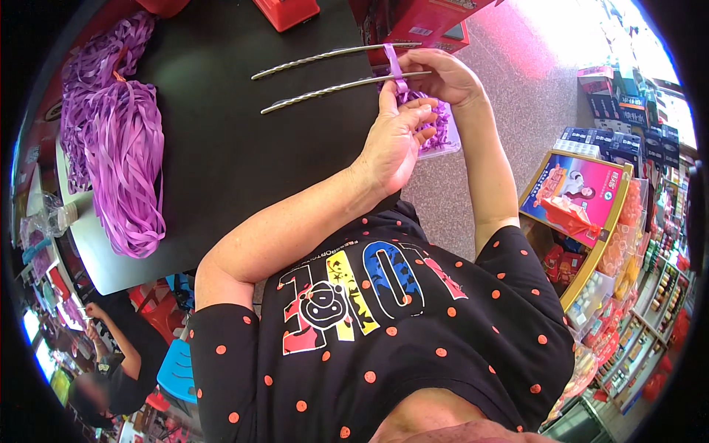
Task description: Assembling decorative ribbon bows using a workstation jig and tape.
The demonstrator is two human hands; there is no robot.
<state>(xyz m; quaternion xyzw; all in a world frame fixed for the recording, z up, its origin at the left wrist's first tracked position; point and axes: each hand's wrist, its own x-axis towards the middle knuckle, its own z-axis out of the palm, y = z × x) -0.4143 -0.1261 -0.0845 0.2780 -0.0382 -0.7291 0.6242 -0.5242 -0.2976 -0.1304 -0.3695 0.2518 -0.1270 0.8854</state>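
Two twisted metal rods [325, 55] jut leftward over the black tabletop, side by side and apart. A purple ribbon [395, 65] loops across both near their right ends. My left hand [399, 144] is below the loop, its thumb raised against the ribbon and its other fingers half curled. From the right, my right hand [447, 77] bends round the rod ends, with its fingertips closed at the ribbon; part of that grip is hidden. Under my hands, curled purple ribbon pieces [443, 125] fill a clear plastic box [441, 153].
Long hanks of purple ribbon [125, 162] lie at the left on the black table [214, 133]. A red object [288, 11] stands at its far edge, beside red boxes [421, 18]. A display counter [576, 199] stands right. Another person [118, 362] sits lower left, near a blue stool [177, 369].
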